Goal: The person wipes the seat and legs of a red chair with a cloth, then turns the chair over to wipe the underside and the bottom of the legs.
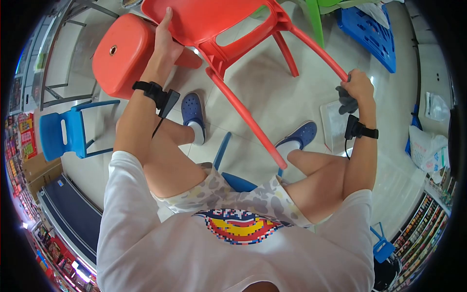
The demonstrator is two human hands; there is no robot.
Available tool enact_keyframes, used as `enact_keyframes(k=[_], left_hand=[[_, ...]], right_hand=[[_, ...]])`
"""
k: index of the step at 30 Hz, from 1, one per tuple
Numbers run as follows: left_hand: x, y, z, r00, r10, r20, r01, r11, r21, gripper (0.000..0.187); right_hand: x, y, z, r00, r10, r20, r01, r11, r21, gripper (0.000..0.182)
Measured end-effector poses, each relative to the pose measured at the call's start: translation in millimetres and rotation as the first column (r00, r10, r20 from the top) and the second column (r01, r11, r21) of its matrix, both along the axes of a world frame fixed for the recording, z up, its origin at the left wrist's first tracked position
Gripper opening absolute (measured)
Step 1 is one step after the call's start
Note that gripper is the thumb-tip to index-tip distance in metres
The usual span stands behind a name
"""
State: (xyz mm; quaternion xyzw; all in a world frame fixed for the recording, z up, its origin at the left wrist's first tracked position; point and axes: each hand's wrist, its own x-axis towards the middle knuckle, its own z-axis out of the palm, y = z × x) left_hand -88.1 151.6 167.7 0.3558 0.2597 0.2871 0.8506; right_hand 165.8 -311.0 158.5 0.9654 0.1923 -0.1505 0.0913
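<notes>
A red plastic chair is tipped over in front of me, with its legs pointing toward me and to the right. My left hand lies against the edge of the chair, thumb stretched along it, fingers partly hidden behind. My right hand is wrapped round the end of one chair leg, together with a dark grey cloth or glove that hangs below the fingers. Another leg reaches down between my knees. A red stool stands beside my left forearm.
A small blue chair stands at the left, near a metal frame. Blue clogs are on my feet. A blue plastic piece and a green chair are at the upper right. White bags lie at the right.
</notes>
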Motion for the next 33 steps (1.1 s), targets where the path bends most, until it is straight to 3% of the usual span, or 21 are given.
enact_keyframes(k=[4, 7, 12, 14, 16, 18, 22, 27, 31, 33], left_hand=[[10.7, 13.0, -21.1, 0.994, 0.028, -0.107, -0.027, 1.0, 0.009, 0.049], [14.3, 23.6, -48.2, 0.982, 0.049, -0.183, -0.05, 0.999, -0.003, 0.047], [18.6, 35.9, -77.6, 0.934, 0.032, -0.356, -0.03, 0.999, 0.01, 0.049], [18.2, 35.3, -85.3, 0.95, -0.15, -0.272, 0.138, 0.988, -0.064, 0.053], [21.1, 27.9, -89.5, 0.931, -0.154, -0.331, 0.148, 0.988, -0.045, 0.055], [19.5, 26.4, -95.7, 0.884, -0.267, -0.384, 0.274, 0.961, -0.038, 0.057], [23.6, 20.5, -119.9, 0.849, -0.258, -0.462, 0.255, 0.964, -0.07, 0.061], [27.7, 2.4, -135.8, 0.76, -0.315, -0.569, 0.371, 0.929, -0.019, 0.074], [24.2, 2.3, -140.0, 0.781, -0.356, -0.513, 0.425, 0.905, 0.018, 0.075], [28.2, 14.8, -145.3, 0.694, -0.362, -0.623, 0.48, 0.877, 0.025, 0.074]], right_hand=[[-23.4, 5.5, 18.1, 0.992, 0.102, -0.067, -0.108, 0.99, -0.095, 0.049], [-35.6, -0.9, 9.6, 0.968, 0.146, -0.204, -0.157, 0.987, -0.041, 0.048], [-47.0, -10.9, 3.2, 0.948, 0.154, -0.278, -0.138, 0.988, 0.076, 0.048], [-52.8, -15.2, -2.5, 0.94, 0.182, -0.289, -0.161, 0.982, 0.096, 0.047], [-61.3, -23.9, -8.4, 0.931, 0.169, -0.325, -0.112, 0.976, 0.186, 0.042], [-70.7, -28.6, -11.8, 0.926, 0.173, -0.334, -0.108, 0.973, 0.204, 0.041], [-79.6, -36.5, -23.3, 0.898, 0.131, -0.421, -0.037, 0.974, 0.224, 0.04], [-93.7, -30.6, -24.2, 0.885, 0.085, -0.458, 0.013, 0.978, 0.206, 0.041], [-96.0, -34.4, -31.8, 0.894, 0.072, -0.443, 0.043, 0.969, 0.245, 0.041], [-100.4, -32.5, -29.8, 0.893, 0.041, -0.449, 0.075, 0.968, 0.238, 0.041]])
